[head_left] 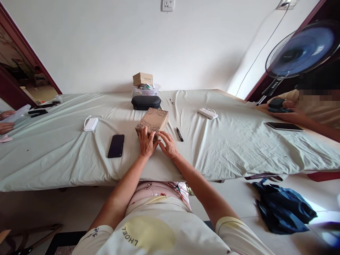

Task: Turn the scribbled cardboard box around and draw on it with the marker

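A brown cardboard box (156, 118) with black rose drawings lies on the cloth-covered table in front of me, turned at a slant. My left hand (147, 143) grips its near edge, fingers over the top and thumb toward the front side. At the near right corner, the fingers of my right hand (169, 146) are bent against the box, and the two thumbs almost meet. Both hands partly hide the front face. Right of the box lies a black marker (180, 134); a dark phone (116, 146) rests to the left.
Behind the box sit a black hard case (146, 102) and a plastic basket (147, 92) carrying a small carton (142, 79). White corded blocks (91, 124) (208, 113) flank it. At right, a person's hands (285, 106) hold a dark object near a tablet (284, 126) and fan (300, 49).
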A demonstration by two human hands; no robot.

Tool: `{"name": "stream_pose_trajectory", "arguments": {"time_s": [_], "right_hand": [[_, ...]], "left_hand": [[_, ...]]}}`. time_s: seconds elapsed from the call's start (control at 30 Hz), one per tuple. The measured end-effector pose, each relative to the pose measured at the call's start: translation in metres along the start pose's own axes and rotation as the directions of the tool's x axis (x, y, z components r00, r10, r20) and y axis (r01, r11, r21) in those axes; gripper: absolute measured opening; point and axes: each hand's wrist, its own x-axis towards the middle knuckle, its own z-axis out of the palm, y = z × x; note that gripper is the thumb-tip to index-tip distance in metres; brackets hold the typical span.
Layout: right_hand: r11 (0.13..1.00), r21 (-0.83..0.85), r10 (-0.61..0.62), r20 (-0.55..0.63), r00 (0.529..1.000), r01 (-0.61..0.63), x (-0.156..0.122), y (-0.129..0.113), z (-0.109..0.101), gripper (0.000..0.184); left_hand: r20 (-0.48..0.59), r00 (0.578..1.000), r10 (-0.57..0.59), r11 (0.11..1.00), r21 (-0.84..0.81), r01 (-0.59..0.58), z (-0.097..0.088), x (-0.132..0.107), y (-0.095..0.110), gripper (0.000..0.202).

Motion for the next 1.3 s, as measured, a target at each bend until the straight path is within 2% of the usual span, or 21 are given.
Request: {"name": "stream_pose_trajectory", "arguments": {"time_s": [0.17,0.37,0.5,0.6,0.73,0.87,0.97,1.03,1.1,1.2,1.3], "right_hand": [[0.999,-0.014,-0.051,0.070,0.996,0.053,0.000,-0.002,0.001,0.049],[0.992,-0.075,-0.089,0.196,0.977,0.106,-0.002,-0.010,0.003,0.051],[0.985,-0.137,-0.075,0.215,0.974,0.106,-0.001,-0.013,0.007,0.052],[0.982,-0.187,0.009,0.155,0.988,0.021,0.000,-0.006,0.006,0.052],[0.956,-0.213,0.210,0.011,0.978,-0.203,-0.003,0.019,-0.002,0.053],[0.907,-0.137,0.389,-0.097,0.916,-0.399,-0.008,0.050,-0.009,0.059],[0.851,0.001,0.525,-0.068,0.849,-0.526,-0.013,0.065,-0.008,0.066],[0.822,0.087,0.567,-0.024,0.823,-0.563,-0.015,0.067,-0.004,0.068],[0.818,0.131,0.568,-0.025,0.823,-0.561,-0.016,0.066,0.000,0.067],[0.832,0.118,0.551,-0.054,0.833,-0.543,-0.016,0.062,0.005,0.066],[0.828,0.061,0.561,-0.042,0.827,-0.558,-0.016,0.062,0.007,0.065]], "left_hand": [[-0.008,1.000,0.002,0.998,-0.064,-0.002,-0.008,0.002,-0.007,0.035],[-0.017,0.999,0.041,0.994,-0.105,-0.042,-0.018,-0.001,-0.016,0.031],[-0.034,0.995,0.095,0.983,-0.155,-0.099,-0.016,-0.002,-0.020,0.030],[-0.034,0.996,0.087,0.981,-0.170,-0.092,-0.012,-0.002,-0.023,0.030],[-0.015,0.998,0.054,0.986,-0.155,-0.056,-0.011,0.000,-0.025,0.032],[-0.032,0.999,0.042,0.985,-0.167,-0.047,-0.012,0.001,-0.028,0.031],[-0.060,0.998,0.029,0.976,-0.212,-0.041,-0.012,0.001,-0.030,0.030],[-0.081,0.997,-0.020,0.974,-0.224,0.001,-0.012,0.001,-0.031,0.031],[-0.102,0.989,-0.106,0.975,-0.207,0.083,-0.012,0.001,-0.032,0.034],[-0.105,0.968,-0.228,0.960,-0.187,0.206,-0.013,0.001,-0.033,0.045],[-0.053,0.958,-0.282,0.945,-0.190,0.267,-0.015,0.002,-0.033,0.059]]}}
